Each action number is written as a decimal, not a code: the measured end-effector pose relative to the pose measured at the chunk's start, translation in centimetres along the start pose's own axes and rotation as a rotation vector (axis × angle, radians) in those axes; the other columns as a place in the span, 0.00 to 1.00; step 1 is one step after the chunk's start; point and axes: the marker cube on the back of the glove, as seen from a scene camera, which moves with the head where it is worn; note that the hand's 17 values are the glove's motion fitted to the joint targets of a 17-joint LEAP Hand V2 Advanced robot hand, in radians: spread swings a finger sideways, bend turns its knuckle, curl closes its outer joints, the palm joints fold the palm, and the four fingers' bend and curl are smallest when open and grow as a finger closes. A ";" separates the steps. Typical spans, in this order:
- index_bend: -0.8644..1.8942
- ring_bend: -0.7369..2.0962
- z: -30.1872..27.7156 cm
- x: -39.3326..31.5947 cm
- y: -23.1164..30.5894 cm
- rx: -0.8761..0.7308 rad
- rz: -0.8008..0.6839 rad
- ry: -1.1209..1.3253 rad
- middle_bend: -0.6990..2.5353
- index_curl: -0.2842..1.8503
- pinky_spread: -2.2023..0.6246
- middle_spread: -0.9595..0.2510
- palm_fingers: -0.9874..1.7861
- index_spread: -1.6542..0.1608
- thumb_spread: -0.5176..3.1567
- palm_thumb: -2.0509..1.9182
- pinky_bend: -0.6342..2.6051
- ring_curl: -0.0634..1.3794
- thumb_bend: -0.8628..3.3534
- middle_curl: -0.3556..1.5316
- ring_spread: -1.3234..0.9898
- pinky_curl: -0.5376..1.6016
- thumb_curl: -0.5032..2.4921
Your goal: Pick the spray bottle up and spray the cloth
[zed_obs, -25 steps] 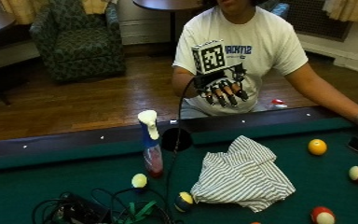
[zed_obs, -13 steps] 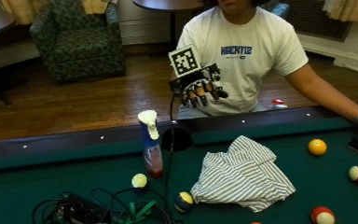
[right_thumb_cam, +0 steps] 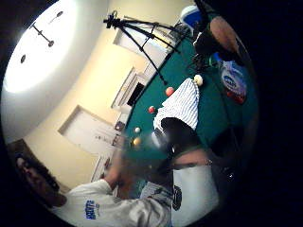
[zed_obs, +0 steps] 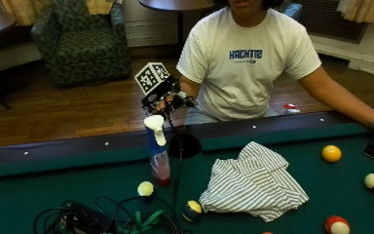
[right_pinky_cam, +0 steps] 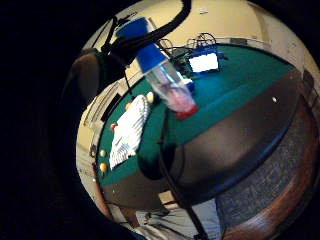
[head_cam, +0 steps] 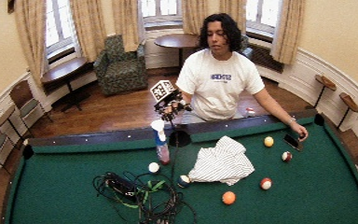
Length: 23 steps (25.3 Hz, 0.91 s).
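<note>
A clear spray bottle (zed_obs: 158, 152) with a blue collar, white trigger head and pinkish liquid stands upright on the green pool table, near the rail. A striped white cloth (zed_obs: 255, 183) lies crumpled to its right. In the outside view my gloved right hand (zed_obs: 167, 100) hovers just above the white head, fingers hanging relaxed, holding nothing. The wide view shows the same: hand (head_cam: 171, 105) over bottle (head_cam: 160, 145), cloth (head_cam: 222, 161) beside it. The bottle (right_pinky_cam: 167, 82) looms close in the little finger side view, with the cloth (right_pinky_cam: 127, 132) behind it. The thumb side view has bottle (right_thumb_cam: 232, 80) and cloth (right_thumb_cam: 182, 109).
A side pocket (zed_obs: 184, 145) opens in the rail right beside the bottle. Cables and a black box (zed_obs: 83, 222) lie in front of it. Pool balls are scattered about: a pale one (zed_obs: 146, 188), a striped one (zed_obs: 192, 210), a yellow one (zed_obs: 331, 153).
My gloved hand has moved left and down from in front of the person's chest to just above the bottle's head. Bottle and cloth have stayed put.
</note>
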 end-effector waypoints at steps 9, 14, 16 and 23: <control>0.36 0.39 0.2 4.3 -2.0 -0.036 0.118 -0.091 0.29 0.28 0.83 0.68 0.67 0.71 0.41 0.68 0.25 0.26 0.20 0.37 0.54 0.38 0.27; 0.36 0.39 1.8 5.6 -4.0 -0.089 0.164 -0.167 0.29 0.28 0.83 0.68 0.67 0.72 0.41 0.69 0.25 0.27 0.20 0.38 0.53 0.38 0.27; 0.35 0.40 2.5 5.8 -4.8 -0.097 0.187 -0.187 0.29 0.27 0.83 0.68 0.67 0.72 0.41 0.70 0.26 0.28 0.20 0.38 0.53 0.39 0.27; 0.35 0.40 4.9 5.5 -8.8 -0.121 0.259 -0.275 0.28 0.26 0.82 0.68 0.66 0.72 0.41 0.71 0.26 0.29 0.20 0.38 0.53 0.39 0.28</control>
